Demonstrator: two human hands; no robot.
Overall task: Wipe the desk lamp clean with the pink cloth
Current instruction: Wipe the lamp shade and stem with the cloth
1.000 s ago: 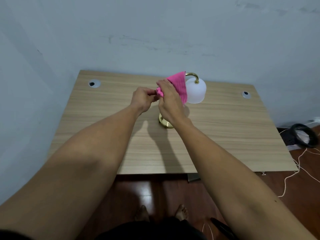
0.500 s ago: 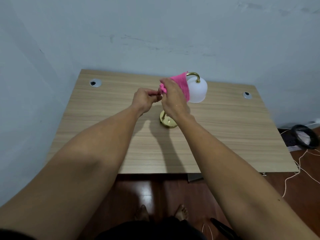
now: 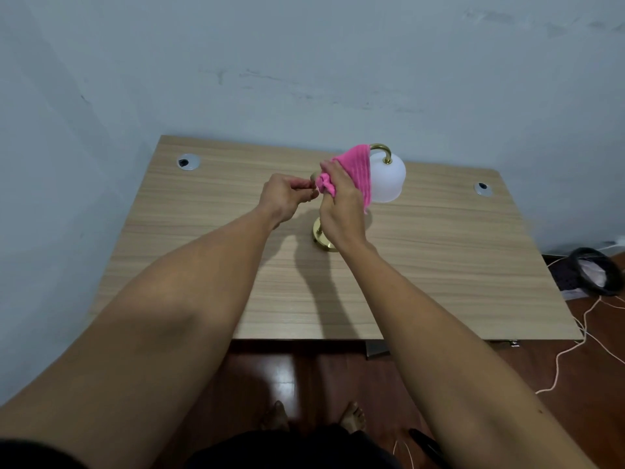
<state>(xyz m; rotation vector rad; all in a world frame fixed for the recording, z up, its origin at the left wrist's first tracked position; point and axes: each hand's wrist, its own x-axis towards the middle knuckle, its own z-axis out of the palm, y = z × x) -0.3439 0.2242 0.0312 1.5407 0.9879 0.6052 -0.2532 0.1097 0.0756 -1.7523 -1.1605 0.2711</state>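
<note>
Head view, looking down along both bare forearms to a wooden tabletop [image 3: 439, 265] set against a pale blue wall [image 3: 304, 62]. The desk lamp [image 3: 387, 179] stands upright near the far middle of the tabletop: a round brass base [image 3: 319, 235], a curved brass neck over the top, and a white frosted shade hanging mouth-down. The stem between base and neck is hidden behind the hands.

The pink cloth [image 3: 358, 174] hangs bunched over the lamp's upper stem, its ribbed side lying against the left flank of the shade. The right hand [image 3: 341, 206] is closed around the cloth, fingers wrapped over the bunched lower part, pressing it to the lamp. The left hand [image 3: 287, 196] sits just beside it, fingers curled together with the tips at the cloth's gathered end; whether it pinches the cloth or the stem underneath cannot be told.

Two round cable grommets are let into the tabletop, one at the far left [image 3: 188, 162] and one at the far right [image 3: 483, 189]. On the dark wooden floor [image 3: 575, 367] to the right lie a black ring-shaped object [image 3: 595, 270] and a loose white cord [image 3: 575, 346]. The person's bare feet [image 3: 314, 416] show below the near edge of the tabletop.
</note>
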